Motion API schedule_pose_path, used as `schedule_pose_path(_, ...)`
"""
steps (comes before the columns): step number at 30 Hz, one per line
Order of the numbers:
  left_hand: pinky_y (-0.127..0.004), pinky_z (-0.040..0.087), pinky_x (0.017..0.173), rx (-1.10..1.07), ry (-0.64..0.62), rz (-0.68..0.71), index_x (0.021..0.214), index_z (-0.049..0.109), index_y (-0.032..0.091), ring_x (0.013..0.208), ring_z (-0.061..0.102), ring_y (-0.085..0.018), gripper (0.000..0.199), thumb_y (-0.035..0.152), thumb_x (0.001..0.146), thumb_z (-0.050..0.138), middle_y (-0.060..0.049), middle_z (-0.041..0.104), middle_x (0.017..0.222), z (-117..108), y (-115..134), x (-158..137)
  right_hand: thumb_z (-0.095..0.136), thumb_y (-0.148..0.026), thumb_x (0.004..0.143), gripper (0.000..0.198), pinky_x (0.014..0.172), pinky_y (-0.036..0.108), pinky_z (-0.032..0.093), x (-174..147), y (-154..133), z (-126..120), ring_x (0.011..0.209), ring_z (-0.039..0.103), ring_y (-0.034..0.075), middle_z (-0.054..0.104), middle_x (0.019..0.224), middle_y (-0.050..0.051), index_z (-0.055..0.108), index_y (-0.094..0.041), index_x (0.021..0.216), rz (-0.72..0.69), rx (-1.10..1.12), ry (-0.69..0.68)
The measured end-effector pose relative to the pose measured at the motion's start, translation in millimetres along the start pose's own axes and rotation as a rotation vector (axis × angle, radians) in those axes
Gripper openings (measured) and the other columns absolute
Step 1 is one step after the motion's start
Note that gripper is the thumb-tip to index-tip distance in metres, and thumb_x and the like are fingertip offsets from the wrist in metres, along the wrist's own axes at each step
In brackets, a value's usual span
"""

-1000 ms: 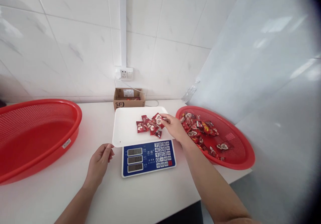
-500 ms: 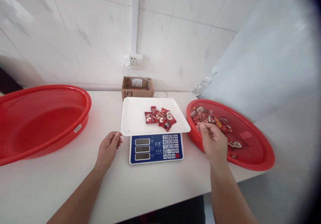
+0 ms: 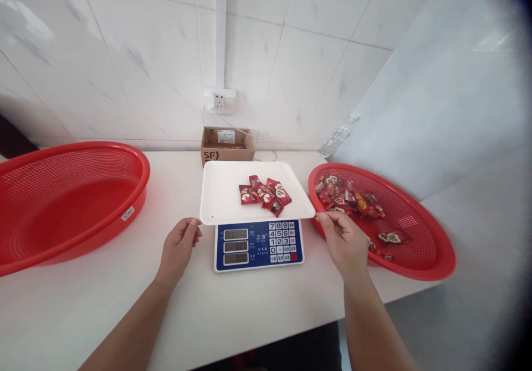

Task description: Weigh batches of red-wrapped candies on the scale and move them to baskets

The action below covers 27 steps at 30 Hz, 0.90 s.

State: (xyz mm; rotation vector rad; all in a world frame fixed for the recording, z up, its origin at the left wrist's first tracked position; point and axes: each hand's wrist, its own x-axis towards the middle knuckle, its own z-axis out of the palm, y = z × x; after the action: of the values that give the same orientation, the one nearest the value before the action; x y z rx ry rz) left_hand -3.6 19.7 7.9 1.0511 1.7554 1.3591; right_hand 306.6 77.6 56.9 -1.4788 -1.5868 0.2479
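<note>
A white tray [image 3: 224, 193] rests on a blue-and-white digital scale [image 3: 260, 246]. Several small red snack packets [image 3: 266, 194] lie in a loose pile right of the tray's middle. At the tray's front left corner, my left hand [image 3: 178, 248] has its fingers curled and pinched at the rim. My right hand [image 3: 344, 244] is closed too, its thumb and fingertips at the front right corner of the tray. Part of the right red basket [image 3: 432, 249] is hidden behind that hand; more red packets [image 3: 366, 204] lie inside it.
A large red perforated basket [image 3: 139, 193] stands on the left of the white table [image 3: 174, 315]. Behind the tray, a small cardboard box [image 3: 228, 154] sits against the tiled wall under a socket [image 3: 220, 101]. A pale panel [image 3: 457, 110] rises on the right.
My right hand has moved left from over the edge of the right basket to the tray's front right corner. My left hand and the packets on the tray have stayed in place.
</note>
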Motion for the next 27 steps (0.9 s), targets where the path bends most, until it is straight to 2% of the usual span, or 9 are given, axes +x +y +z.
schedule_pose_path(6,-0.023,0.042,0.056,0.014,-0.017,-0.019,0.08,0.057,0.022,0.061,0.05,-0.012,0.032,0.052,0.082,0.045,0.002,0.056,0.067,-0.1,1.3,-0.6,0.052,-0.042,0.082,0.025,0.081,0.037,0.047,4.1,-19.6,25.3,0.09,0.061,0.023,0.068,0.094,0.006,0.064,-0.022,0.09,-0.169,0.027,-0.167)
schedule_pose_path(11,-0.023,0.041,0.056,0.022,-0.004,-0.004,0.08,0.057,0.022,0.061,0.049,-0.012,0.032,0.051,0.082,0.045,0.002,0.055,0.066,-0.7,2.6,-0.5,0.055,-0.037,0.081,0.027,0.09,0.044,0.043,14.8,-44.1,56.2,0.104,0.056,0.026,0.065,0.107,0.008,0.063,-0.023,0.103,-0.338,-0.1,-0.246)
schedule_pose_path(16,-0.024,0.041,0.055,0.005,-0.003,0.004,0.08,0.058,0.022,0.06,0.05,-0.013,0.034,0.053,0.081,0.045,0.002,0.056,0.065,-1.6,2.6,-0.1,0.057,-0.028,0.078,0.029,0.088,0.048,0.041,21.6,-59.0,75.3,0.105,0.055,0.03,0.065,0.11,0.01,0.06,-0.023,0.107,-0.348,-0.239,-0.314)
schedule_pose_path(19,-0.024,0.041,0.056,0.018,-0.01,0.007,0.079,0.057,0.022,0.06,0.05,-0.013,0.034,0.054,0.081,0.044,0.002,0.055,0.065,-2.0,2.8,0.0,0.055,-0.023,0.078,0.027,0.086,0.049,0.042,22.8,-61.6,80.0,0.099,0.058,0.03,0.066,0.104,0.011,0.06,-0.021,0.104,-0.312,-0.24,-0.288)
schedule_pose_path(22,-0.025,0.041,0.055,0.026,-0.015,0.007,0.079,0.057,0.022,0.061,0.051,-0.014,0.035,0.054,0.081,0.043,0.001,0.056,0.066,-2.0,3.0,-0.1,0.055,-0.024,0.077,0.026,0.085,0.044,0.044,24.3,-60.8,77.3,0.095,0.06,0.027,0.066,0.103,0.009,0.06,-0.021,0.102,-0.255,-0.107,-0.226)
schedule_pose_path(27,-0.024,0.042,0.055,0.006,-0.003,0.015,0.08,0.059,0.021,0.061,0.051,-0.014,0.036,0.054,0.079,0.045,0.001,0.057,0.065,-1.8,1.9,-0.4,0.059,-0.035,0.076,0.027,0.086,0.039,0.045,28.7,-57.6,51.7,0.093,0.06,0.022,0.064,0.101,0.007,0.058,-0.021,0.099,-0.079,0.22,0.014)
